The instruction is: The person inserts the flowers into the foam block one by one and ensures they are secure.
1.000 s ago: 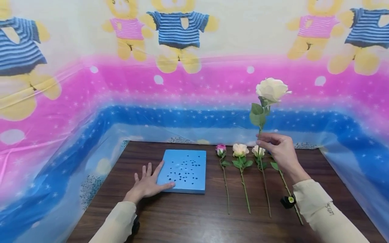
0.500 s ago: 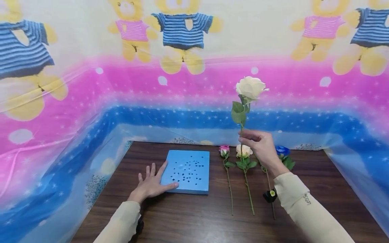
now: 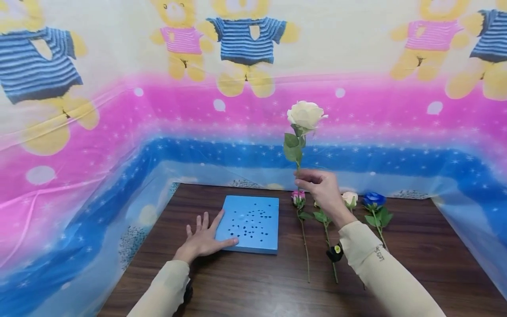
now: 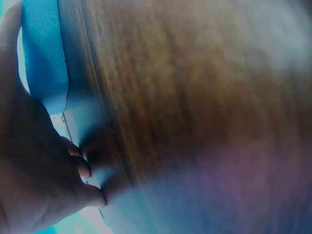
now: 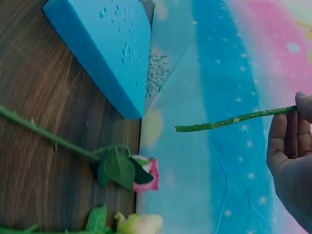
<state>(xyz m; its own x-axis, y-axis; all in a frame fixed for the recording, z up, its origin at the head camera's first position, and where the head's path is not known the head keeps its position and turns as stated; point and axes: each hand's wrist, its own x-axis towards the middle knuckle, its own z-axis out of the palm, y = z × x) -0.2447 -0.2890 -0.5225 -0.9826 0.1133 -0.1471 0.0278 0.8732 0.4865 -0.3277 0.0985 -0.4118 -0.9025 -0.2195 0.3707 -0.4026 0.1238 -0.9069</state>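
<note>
A white artificial rose (image 3: 306, 115) stands upright in the air, its green stem pinched between thumb and fingers of my right hand (image 3: 322, 191). In the right wrist view the cut end of that stem (image 5: 214, 125) points free, well apart from the block. My left hand (image 3: 203, 237) lies with fingers spread at the left edge of a blue foam block (image 3: 249, 224), thumb on its near left corner. Many small dark holes dot the block's top. In the left wrist view the block's side (image 4: 46, 58) shows beside the hand.
On the brown wooden table (image 3: 237, 281), right of the block, lie a pink rose (image 3: 298, 199), a cream rose (image 3: 350, 199) and a blue rose (image 3: 374, 199). Another flower's stem (image 3: 327, 233) is partly hidden by my right hand. A patterned cloth (image 3: 245, 154) hangs behind the table.
My right hand has carried the white rose leftward, from above the right-hand flowers to above the pink rose. The left hand stays on the block. The head view has turned slightly right-to-left.
</note>
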